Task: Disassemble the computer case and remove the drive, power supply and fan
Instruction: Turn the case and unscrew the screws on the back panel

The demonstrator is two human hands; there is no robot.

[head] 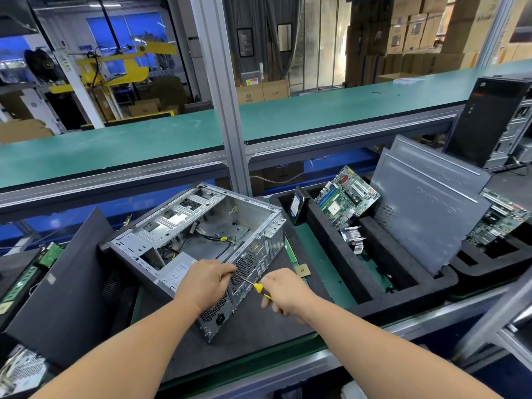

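The open computer case [201,240] lies on its side on the worktop [259,349]. The left hand [205,283] grips its back edge, fingers curled. The right hand [283,292] grasps a yellow screwdriver [259,287], tip seemingly at the back panel

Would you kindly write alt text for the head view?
The right hand drives a yellow-handled screwdriver at the rear panel of an open computer case, which the left hand steadies; a power supply sits inside.
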